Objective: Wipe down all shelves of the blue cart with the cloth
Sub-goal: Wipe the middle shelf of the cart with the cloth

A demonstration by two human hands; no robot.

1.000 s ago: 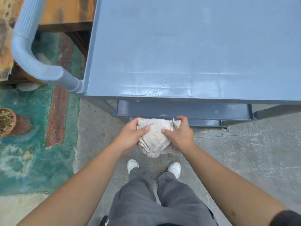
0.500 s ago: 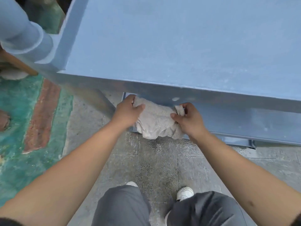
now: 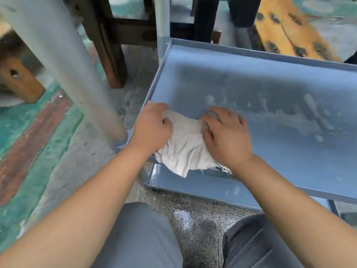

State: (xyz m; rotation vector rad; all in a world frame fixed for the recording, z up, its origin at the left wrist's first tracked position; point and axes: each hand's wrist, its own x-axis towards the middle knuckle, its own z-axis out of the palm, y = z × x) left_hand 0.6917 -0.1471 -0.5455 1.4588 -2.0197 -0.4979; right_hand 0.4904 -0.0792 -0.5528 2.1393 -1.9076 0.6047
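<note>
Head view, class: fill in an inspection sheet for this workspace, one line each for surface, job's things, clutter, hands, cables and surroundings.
Surface: blue shelf with a raised rim, dusty, pale smears across its middle.
Job's things: cloth, off-white and crumpled, lying on the shelf's near left corner and hanging over the front edge; a lower shelf shows beneath.
Clutter: nothing seen on the shelf besides the cloth.
Hands: left hand grips the cloth's left side; right hand presses on its right side, fingers spread.
Cables: nothing seen.
Surroundings: grey cart post at left, dark wooden legs behind, concrete floor with green and red paint.
</note>
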